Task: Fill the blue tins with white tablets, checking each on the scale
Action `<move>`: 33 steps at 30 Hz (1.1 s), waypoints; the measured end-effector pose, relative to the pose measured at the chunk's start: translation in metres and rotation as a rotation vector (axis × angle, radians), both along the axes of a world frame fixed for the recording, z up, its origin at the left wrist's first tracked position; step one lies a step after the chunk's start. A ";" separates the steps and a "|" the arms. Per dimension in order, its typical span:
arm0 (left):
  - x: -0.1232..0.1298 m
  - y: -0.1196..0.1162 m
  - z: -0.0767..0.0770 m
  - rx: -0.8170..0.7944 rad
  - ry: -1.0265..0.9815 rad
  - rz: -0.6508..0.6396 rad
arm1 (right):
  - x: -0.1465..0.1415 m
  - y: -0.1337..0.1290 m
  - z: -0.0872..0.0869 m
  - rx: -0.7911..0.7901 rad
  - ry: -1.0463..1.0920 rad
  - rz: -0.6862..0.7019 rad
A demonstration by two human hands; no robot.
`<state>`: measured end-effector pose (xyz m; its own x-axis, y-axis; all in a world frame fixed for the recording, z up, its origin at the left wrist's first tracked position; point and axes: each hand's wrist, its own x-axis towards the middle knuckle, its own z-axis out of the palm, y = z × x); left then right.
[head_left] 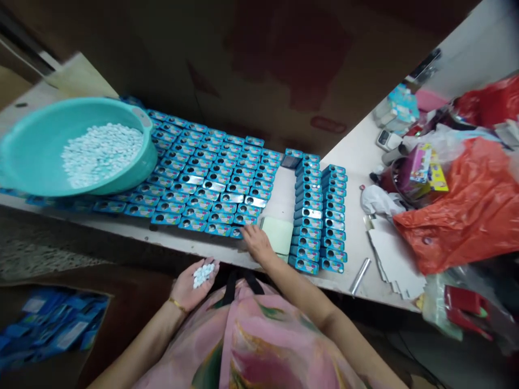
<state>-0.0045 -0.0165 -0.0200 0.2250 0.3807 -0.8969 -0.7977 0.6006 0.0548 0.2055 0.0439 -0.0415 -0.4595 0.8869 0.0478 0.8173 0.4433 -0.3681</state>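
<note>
Palm up, the left hand (193, 283) cups white tablets (203, 275); the right hand's (256, 242) fingers touch a blue tin (236, 232), grip unclear.

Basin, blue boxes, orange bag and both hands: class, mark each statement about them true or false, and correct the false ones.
1. The left hand holds pale pellets in its palm. True.
2. The basin is empty. False: it holds many pale pellets.
3. The right hand is at the near edge of the blue boxes. True.
4. The orange bag is inside the basin. False: it lies far to the right.
</note>
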 end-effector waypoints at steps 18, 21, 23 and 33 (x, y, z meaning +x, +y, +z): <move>-0.010 -0.015 -0.008 -0.111 0.144 0.218 | 0.153 0.279 0.016 0.085 -0.475 -0.475; -0.011 -0.018 -0.008 -0.067 0.084 0.212 | 0.154 0.250 0.037 0.186 -0.440 -0.404; -0.009 -0.014 -0.004 -0.020 0.029 0.185 | 0.158 0.215 0.061 0.280 -0.378 -0.362; 0.020 0.017 0.022 0.162 -0.099 -0.040 | 0.117 0.007 0.062 0.063 -0.167 -0.078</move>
<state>0.0156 0.0004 0.0025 0.3274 0.5076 -0.7970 -0.7795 0.6218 0.0758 0.3222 0.0514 0.0204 -0.3952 0.9180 0.0334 0.8977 0.3937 -0.1976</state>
